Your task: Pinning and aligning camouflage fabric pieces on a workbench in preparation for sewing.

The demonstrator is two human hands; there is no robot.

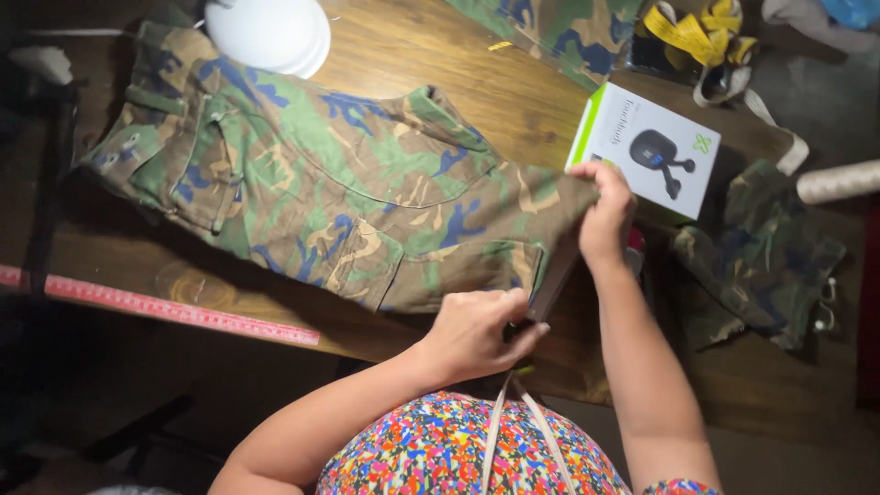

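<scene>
The green, brown and blue camouflage cotton trousers (321, 192) lie flat on the brown wooden surface (477, 92), their leg end nearest me. My right hand (605, 215) pinches that hem's far corner beside the white earbud box (651, 151); my left hand (477, 332) closes on the near corner. Uneven pulling could skew the cloth, or nudge the box, I judge

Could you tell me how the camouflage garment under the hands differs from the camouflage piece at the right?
The camouflage garment is large and spread flat; the smaller camouflage piece lies crumpled. The left hand and right hand grip the garment's edge; the piece lies untouched. Both share a green, brown and blue pattern.
</scene>
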